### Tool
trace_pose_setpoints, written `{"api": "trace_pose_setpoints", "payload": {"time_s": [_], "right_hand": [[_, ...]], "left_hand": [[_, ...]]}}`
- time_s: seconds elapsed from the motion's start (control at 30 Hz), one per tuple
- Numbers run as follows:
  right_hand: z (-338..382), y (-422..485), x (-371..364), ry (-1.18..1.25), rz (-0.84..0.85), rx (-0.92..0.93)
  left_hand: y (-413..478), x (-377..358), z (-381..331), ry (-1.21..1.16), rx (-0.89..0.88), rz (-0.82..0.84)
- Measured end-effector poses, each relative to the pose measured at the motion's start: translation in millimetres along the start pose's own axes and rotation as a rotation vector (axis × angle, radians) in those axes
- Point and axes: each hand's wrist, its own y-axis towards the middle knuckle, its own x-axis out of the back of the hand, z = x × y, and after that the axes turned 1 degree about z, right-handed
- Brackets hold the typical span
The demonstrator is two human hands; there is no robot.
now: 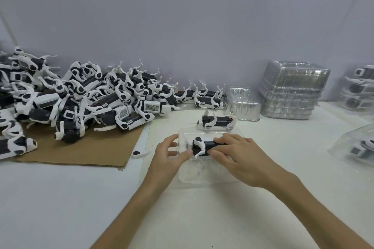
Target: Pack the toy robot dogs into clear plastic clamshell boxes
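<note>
A black-and-white toy robot dog [200, 146] lies on its side inside an open clear clamshell box [202, 174] at the table's middle. My right hand [240, 155] lies over the dog's rear half, fingers wrapped on it. At the box's left edge, my left hand [169, 152] has its thumb against the dog's head end and its fingers spread on the plastic rim. Just behind the box lies another dog [216, 121]. A big heap of dogs [81, 95] covers the left side.
The heap rests partly on a brown cardboard sheet [91, 147]. A loose white leg [140, 153] lies near its edge. Stacks of empty clamshells [291, 91] and a smaller stack [242, 105] stand at the back right. Packed boxes [358, 87] and one more packed box [356, 147] sit at the far right.
</note>
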Motion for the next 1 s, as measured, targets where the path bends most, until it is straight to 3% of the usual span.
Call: {"api": "trace_pose_setpoints", "payload": {"time_s": [0.13, 0.27, 0.37, 0.53, 0.67, 0.8, 0.93, 1.0], "right_hand": [[15, 0, 9, -0.024, -0.252, -0.183], [38, -11, 1, 0.052, -0.223, -0.004], [50, -29, -14, 0.038, -0.162, 0.037], [23, -52, -20, -0.059, -0.124, -0.249], [-11, -68, -5, -0.004, -0.076, -0.185], [-50, -76, 10, 0.034, -0.059, -0.233], [-74, -77, 15, -0.041, -0.106, -0.365], [-70, -81, 13, -0.034, -0.224, -0.325]], "left_hand": [[-4, -8, -1, 0.054, -0.043, 0.181], [-8, -16, -1, -0.015, -0.069, 0.329], [-5, -14, 1, -0.038, -0.072, 0.248], [0, -8, 5, -0.05, -0.013, 0.118], [0, -9, 6, -0.054, -0.005, 0.122], [-1, -12, 7, -0.026, -0.02, 0.136], [-1, -12, 8, -0.035, -0.02, 0.123], [-1, -11, 9, -0.042, -0.022, 0.123]]}}
